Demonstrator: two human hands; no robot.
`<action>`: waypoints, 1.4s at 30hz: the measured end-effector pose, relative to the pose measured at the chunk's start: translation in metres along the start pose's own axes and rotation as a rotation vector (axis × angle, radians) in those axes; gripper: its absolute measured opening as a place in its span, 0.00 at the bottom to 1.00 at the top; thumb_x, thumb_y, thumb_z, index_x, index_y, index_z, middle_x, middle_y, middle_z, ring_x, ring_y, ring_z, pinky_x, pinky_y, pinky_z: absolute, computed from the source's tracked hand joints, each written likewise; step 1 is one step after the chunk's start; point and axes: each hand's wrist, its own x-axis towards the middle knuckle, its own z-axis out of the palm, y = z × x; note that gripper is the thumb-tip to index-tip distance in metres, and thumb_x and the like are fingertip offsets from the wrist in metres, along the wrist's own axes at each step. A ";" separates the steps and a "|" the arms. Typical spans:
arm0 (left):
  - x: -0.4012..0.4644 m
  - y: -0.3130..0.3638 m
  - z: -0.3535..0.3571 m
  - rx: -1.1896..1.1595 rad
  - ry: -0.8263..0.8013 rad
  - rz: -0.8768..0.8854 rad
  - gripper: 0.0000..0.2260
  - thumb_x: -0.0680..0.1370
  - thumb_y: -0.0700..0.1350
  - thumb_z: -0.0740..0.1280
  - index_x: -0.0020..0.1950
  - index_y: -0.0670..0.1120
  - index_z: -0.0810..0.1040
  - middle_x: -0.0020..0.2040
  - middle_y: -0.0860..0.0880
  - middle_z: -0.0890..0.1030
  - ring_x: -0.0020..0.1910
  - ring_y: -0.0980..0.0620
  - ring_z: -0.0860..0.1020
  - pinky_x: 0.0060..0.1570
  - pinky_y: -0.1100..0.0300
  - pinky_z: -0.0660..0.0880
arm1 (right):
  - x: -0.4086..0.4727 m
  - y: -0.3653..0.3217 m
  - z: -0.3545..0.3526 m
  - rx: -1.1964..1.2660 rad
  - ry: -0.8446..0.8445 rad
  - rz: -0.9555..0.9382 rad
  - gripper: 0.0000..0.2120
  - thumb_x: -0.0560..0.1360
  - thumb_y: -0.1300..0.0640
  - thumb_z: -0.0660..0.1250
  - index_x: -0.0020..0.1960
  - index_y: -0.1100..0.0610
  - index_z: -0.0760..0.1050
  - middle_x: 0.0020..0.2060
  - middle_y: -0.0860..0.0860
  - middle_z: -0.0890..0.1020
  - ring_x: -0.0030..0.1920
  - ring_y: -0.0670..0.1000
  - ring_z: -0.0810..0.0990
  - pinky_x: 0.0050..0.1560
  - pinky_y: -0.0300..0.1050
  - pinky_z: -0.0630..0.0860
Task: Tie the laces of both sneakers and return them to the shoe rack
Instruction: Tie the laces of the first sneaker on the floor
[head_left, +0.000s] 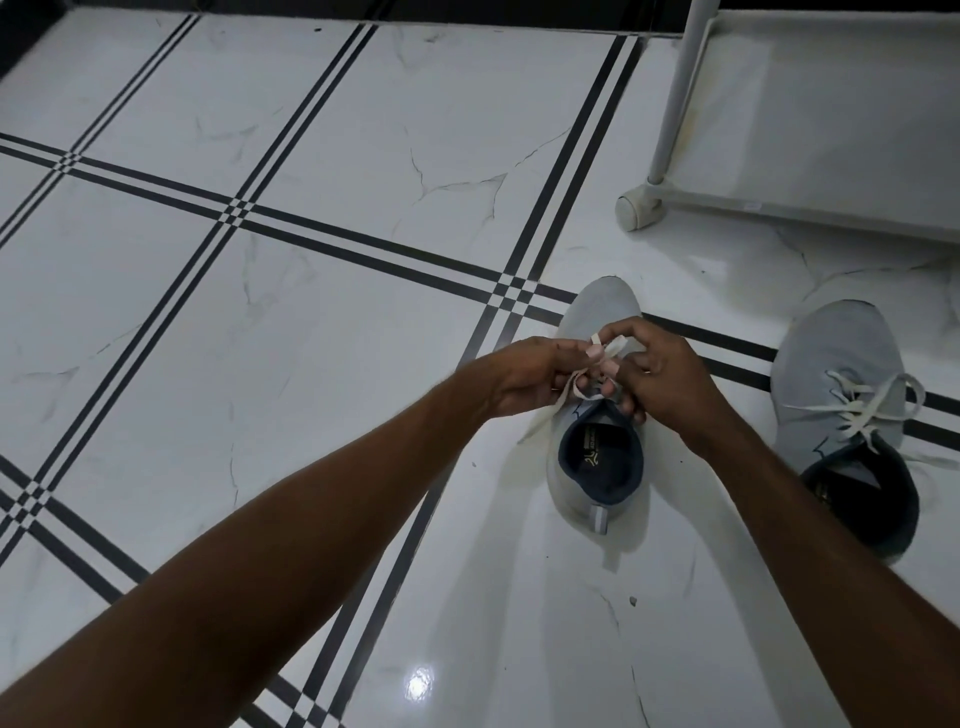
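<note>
Two light grey sneakers with dark blue linings stand on the floor, toes pointing away from me. Over the left sneaker (597, 483) my left hand (524, 374) and my right hand (660, 374) meet, each pinching a strand of its white laces (569, 387); a small loop shows between the fingertips. My hands hide that shoe's tongue and eyelets. The right sneaker (841, 364) sits apart at the right, its white laces (862, 400) crossed over the tongue, with the ends trailing off its right side.
A white shoe rack (831, 130) on a caster wheel (635, 210) stands at the upper right, its low shelf bare. The floor is glossy white marble tile with black stripe lines (239, 213). A dark wall base runs along the top edge.
</note>
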 end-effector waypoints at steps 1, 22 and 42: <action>0.001 -0.001 0.001 0.006 0.026 0.016 0.06 0.81 0.42 0.66 0.48 0.43 0.82 0.40 0.48 0.82 0.37 0.56 0.77 0.47 0.62 0.75 | 0.001 0.002 0.001 0.029 -0.007 0.016 0.09 0.78 0.62 0.67 0.55 0.51 0.75 0.32 0.56 0.82 0.26 0.50 0.75 0.24 0.41 0.72; -0.008 -0.019 0.024 1.510 0.610 0.932 0.02 0.72 0.42 0.69 0.41 0.45 0.81 0.37 0.49 0.81 0.34 0.49 0.78 0.31 0.62 0.60 | 0.011 0.010 -0.010 0.316 -0.196 0.345 0.13 0.81 0.67 0.58 0.58 0.57 0.78 0.34 0.56 0.83 0.26 0.46 0.75 0.26 0.37 0.74; -0.033 -0.029 -0.033 0.125 0.194 0.130 0.07 0.79 0.39 0.69 0.41 0.45 0.77 0.50 0.42 0.82 0.35 0.56 0.74 0.30 0.67 0.69 | 0.000 0.054 -0.021 -0.440 0.405 0.045 0.07 0.73 0.58 0.68 0.43 0.54 0.85 0.35 0.54 0.85 0.34 0.53 0.81 0.40 0.45 0.76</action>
